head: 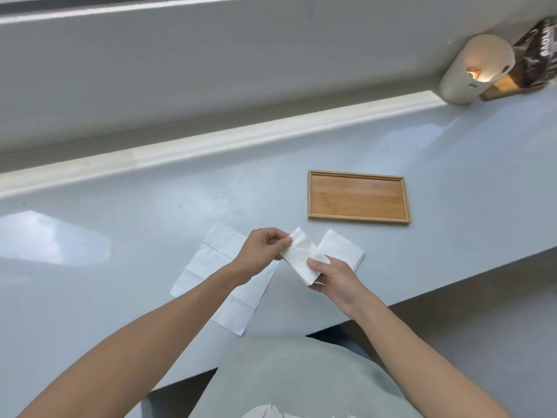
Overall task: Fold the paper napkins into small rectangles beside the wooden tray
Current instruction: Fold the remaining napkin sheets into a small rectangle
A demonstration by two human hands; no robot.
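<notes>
Fingers of left hand [261, 248] and right hand [334, 274] pinch opposite ends of a half-folded napkin [301, 256] above the desk [150, 212], near the tray [358, 196]. Align edges squarely before creasing; folded napkin [342, 247] and flat napkin [217, 282] lie alongside.

arms: bare to the elbow, no sleeves | garment [301, 378]: pale grey-green (white patch at the bottom)

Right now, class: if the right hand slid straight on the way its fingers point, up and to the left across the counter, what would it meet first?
The right hand would most likely first meet the left hand, which pinches the far end of the same folded white paper napkin. Depth is unclear.
</notes>
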